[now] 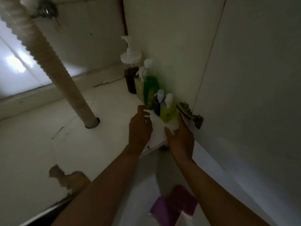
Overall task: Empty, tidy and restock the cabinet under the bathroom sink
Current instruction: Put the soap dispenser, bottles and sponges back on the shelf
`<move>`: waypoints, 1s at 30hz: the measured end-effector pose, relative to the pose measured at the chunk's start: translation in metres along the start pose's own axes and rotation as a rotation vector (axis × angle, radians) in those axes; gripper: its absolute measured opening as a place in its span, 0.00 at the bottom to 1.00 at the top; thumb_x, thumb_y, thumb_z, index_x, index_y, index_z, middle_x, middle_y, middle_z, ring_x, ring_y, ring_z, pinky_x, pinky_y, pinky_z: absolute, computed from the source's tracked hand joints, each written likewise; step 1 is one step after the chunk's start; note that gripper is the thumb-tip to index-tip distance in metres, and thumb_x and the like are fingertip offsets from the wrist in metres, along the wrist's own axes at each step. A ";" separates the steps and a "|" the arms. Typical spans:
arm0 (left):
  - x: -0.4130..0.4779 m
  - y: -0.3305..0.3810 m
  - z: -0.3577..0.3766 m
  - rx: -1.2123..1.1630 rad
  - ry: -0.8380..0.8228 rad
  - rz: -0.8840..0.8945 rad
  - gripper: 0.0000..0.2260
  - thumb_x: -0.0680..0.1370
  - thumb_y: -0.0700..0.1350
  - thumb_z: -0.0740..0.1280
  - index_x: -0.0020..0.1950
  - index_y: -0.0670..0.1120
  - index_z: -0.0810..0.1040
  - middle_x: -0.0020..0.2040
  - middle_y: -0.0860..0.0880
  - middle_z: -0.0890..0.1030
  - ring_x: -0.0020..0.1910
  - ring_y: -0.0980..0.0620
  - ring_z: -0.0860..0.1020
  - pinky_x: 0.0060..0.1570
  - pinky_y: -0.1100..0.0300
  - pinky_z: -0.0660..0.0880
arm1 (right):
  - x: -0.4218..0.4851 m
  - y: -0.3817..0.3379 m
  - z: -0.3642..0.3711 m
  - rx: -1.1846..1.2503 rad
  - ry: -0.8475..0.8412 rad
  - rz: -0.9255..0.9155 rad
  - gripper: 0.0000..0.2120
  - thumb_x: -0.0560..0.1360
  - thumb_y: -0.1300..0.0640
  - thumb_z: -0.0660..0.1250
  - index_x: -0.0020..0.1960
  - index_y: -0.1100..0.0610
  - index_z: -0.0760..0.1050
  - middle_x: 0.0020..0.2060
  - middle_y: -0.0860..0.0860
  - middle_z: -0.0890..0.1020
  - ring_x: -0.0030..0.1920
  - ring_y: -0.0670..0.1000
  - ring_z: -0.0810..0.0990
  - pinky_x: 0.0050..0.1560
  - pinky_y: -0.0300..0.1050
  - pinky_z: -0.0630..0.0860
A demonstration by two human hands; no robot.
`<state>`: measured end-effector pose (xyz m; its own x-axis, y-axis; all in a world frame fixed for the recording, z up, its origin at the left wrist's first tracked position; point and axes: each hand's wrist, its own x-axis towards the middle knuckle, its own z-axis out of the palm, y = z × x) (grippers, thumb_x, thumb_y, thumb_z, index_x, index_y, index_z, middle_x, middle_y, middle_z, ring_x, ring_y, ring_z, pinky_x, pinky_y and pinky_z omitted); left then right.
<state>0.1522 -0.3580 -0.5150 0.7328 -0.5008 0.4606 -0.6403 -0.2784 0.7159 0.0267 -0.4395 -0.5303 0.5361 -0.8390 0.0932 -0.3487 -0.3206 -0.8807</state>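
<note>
The bottles being restocked stand in a single row against the cabinet side wall point(171, 46), directly beyond the right grip point(180, 137). Nearest its fingertips is a yellow-green bottle point(169, 112). Behind that come a dark bottle point(157, 106), a taller green bottle point(150, 88) and, farthest from both grips, a brown container point(131, 80) below a white pump dispenser point(130, 54). The right grip is spread wide, thumb apart from fingers, enclosing nothing; contact with the yellow-green bottle cannot be determined because of blur. The left grip point(140, 126), just beside the right and level with it, has loosely curled fingers; whether it pinches anything cannot be told. A door hinge point(190, 113) sits just right of the right grip. A corrugated drain hose point(53, 62) enters the cabinet floor point(97, 144) well left of the left grip. A purple cloth point(175, 204) lies below the forearms.
</note>
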 end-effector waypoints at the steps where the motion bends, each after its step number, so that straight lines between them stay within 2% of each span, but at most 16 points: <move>1: -0.016 0.008 -0.009 0.007 -0.020 0.008 0.13 0.77 0.35 0.63 0.60 0.46 0.73 0.48 0.53 0.80 0.41 0.56 0.78 0.43 0.63 0.77 | -0.017 0.011 -0.008 -0.049 -0.017 -0.070 0.27 0.80 0.48 0.65 0.77 0.48 0.64 0.65 0.49 0.77 0.61 0.50 0.76 0.61 0.45 0.74; 3: -0.056 0.025 -0.025 0.082 -0.139 0.045 0.07 0.77 0.40 0.63 0.53 0.48 0.75 0.41 0.55 0.80 0.36 0.57 0.78 0.39 0.64 0.75 | -0.051 0.044 -0.028 -0.213 -0.088 -0.191 0.21 0.81 0.52 0.62 0.73 0.49 0.70 0.60 0.50 0.81 0.58 0.51 0.79 0.57 0.49 0.77; 5: -0.097 0.030 -0.030 0.225 -0.331 0.181 0.03 0.75 0.44 0.63 0.47 0.49 0.76 0.36 0.52 0.78 0.33 0.52 0.77 0.36 0.57 0.75 | -0.074 0.084 -0.050 -0.405 -0.333 -0.195 0.21 0.81 0.53 0.61 0.74 0.48 0.69 0.64 0.50 0.78 0.63 0.52 0.77 0.61 0.50 0.76; 6: -0.116 0.027 -0.027 0.284 -0.474 0.191 0.05 0.73 0.47 0.63 0.45 0.49 0.76 0.37 0.50 0.79 0.35 0.49 0.78 0.36 0.55 0.76 | -0.080 0.101 -0.059 -0.521 -0.486 -0.157 0.22 0.81 0.51 0.61 0.75 0.47 0.66 0.67 0.49 0.76 0.66 0.53 0.75 0.63 0.49 0.75; 8: -0.153 0.015 -0.019 0.397 -0.809 0.042 0.11 0.72 0.52 0.64 0.52 0.50 0.77 0.48 0.48 0.81 0.46 0.46 0.80 0.45 0.53 0.78 | -0.090 0.128 -0.070 -0.701 -0.732 -0.025 0.29 0.78 0.43 0.63 0.77 0.44 0.60 0.71 0.49 0.70 0.69 0.55 0.71 0.65 0.51 0.73; 10: -0.187 0.000 -0.009 0.514 -1.062 -0.035 0.19 0.74 0.52 0.68 0.64 0.53 0.74 0.61 0.49 0.76 0.58 0.47 0.76 0.55 0.52 0.76 | -0.098 0.141 -0.073 -0.778 -0.874 0.041 0.37 0.72 0.37 0.68 0.77 0.42 0.57 0.71 0.50 0.68 0.70 0.58 0.70 0.65 0.55 0.72; 13: -0.227 -0.012 0.004 0.601 -1.201 0.021 0.27 0.74 0.49 0.68 0.72 0.55 0.67 0.69 0.49 0.68 0.67 0.45 0.68 0.61 0.48 0.71 | -0.112 0.152 -0.066 -0.826 -0.916 0.018 0.43 0.68 0.34 0.68 0.77 0.41 0.53 0.68 0.51 0.70 0.67 0.58 0.72 0.63 0.56 0.73; 15: -0.246 -0.016 0.009 0.670 -1.154 0.025 0.26 0.76 0.47 0.65 0.74 0.53 0.65 0.72 0.48 0.66 0.69 0.44 0.66 0.63 0.49 0.68 | -0.120 0.160 -0.063 -0.820 -0.859 -0.018 0.43 0.69 0.35 0.68 0.78 0.43 0.52 0.66 0.51 0.72 0.65 0.58 0.73 0.61 0.55 0.74; 17: -0.260 -0.020 0.011 0.699 -1.056 0.042 0.23 0.78 0.48 0.61 0.73 0.53 0.66 0.69 0.48 0.69 0.67 0.43 0.70 0.60 0.50 0.68 | -0.125 0.167 -0.060 -0.814 -0.832 -0.046 0.40 0.73 0.37 0.66 0.79 0.44 0.52 0.66 0.52 0.73 0.64 0.58 0.73 0.61 0.54 0.73; 19: -0.262 -0.018 0.008 0.705 -1.019 0.042 0.23 0.76 0.50 0.63 0.72 0.53 0.67 0.65 0.48 0.71 0.63 0.43 0.72 0.58 0.50 0.69 | -0.126 0.168 -0.061 -0.780 -0.832 -0.046 0.39 0.73 0.36 0.64 0.79 0.45 0.53 0.65 0.52 0.74 0.63 0.59 0.74 0.62 0.53 0.73; 22: -0.241 -0.008 -0.013 0.628 -0.949 0.027 0.32 0.68 0.63 0.66 0.70 0.53 0.70 0.62 0.48 0.73 0.60 0.47 0.73 0.57 0.54 0.70 | -0.119 0.145 -0.070 -0.412 -0.682 0.063 0.36 0.68 0.25 0.61 0.70 0.43 0.69 0.58 0.43 0.79 0.58 0.52 0.79 0.59 0.50 0.76; 24: -0.218 -0.001 -0.034 0.515 -0.810 0.024 0.37 0.64 0.70 0.64 0.68 0.51 0.73 0.59 0.47 0.75 0.57 0.47 0.75 0.55 0.55 0.73 | -0.109 0.116 -0.080 -0.162 -0.612 0.105 0.30 0.68 0.24 0.62 0.62 0.42 0.74 0.51 0.40 0.82 0.52 0.46 0.82 0.52 0.44 0.79; 26: -0.193 0.005 -0.057 0.415 -0.639 0.033 0.35 0.66 0.66 0.68 0.68 0.49 0.73 0.58 0.46 0.75 0.54 0.46 0.77 0.52 0.55 0.77 | -0.097 0.085 -0.090 -0.048 -0.606 -0.005 0.21 0.70 0.29 0.64 0.57 0.38 0.72 0.43 0.40 0.82 0.44 0.40 0.82 0.41 0.34 0.76; 27: -0.180 0.010 -0.067 0.391 -0.571 0.047 0.33 0.67 0.63 0.70 0.68 0.49 0.73 0.59 0.46 0.74 0.52 0.46 0.78 0.51 0.56 0.77 | -0.091 0.073 -0.093 -0.042 -0.568 -0.060 0.18 0.71 0.33 0.68 0.57 0.38 0.71 0.43 0.40 0.82 0.43 0.41 0.82 0.39 0.32 0.76; 28: -0.166 0.017 -0.077 0.393 -0.505 0.067 0.33 0.67 0.60 0.71 0.69 0.49 0.72 0.60 0.46 0.73 0.51 0.47 0.78 0.50 0.58 0.77 | -0.084 0.061 -0.095 -0.058 -0.505 -0.150 0.18 0.71 0.38 0.71 0.58 0.39 0.71 0.45 0.41 0.81 0.45 0.42 0.81 0.40 0.33 0.77; 30: -0.139 0.030 -0.097 0.431 -0.378 0.094 0.33 0.68 0.59 0.72 0.71 0.49 0.72 0.62 0.47 0.72 0.51 0.50 0.78 0.49 0.61 0.77 | -0.069 0.041 -0.092 -0.084 -0.386 -0.315 0.26 0.67 0.44 0.69 0.64 0.44 0.70 0.51 0.44 0.79 0.50 0.46 0.80 0.45 0.41 0.78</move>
<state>0.0533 -0.2171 -0.5064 0.5856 -0.7756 0.2355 -0.7928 -0.4875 0.3658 -0.0955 -0.4353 -0.5295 0.8650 -0.4767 0.1563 -0.1757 -0.5797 -0.7957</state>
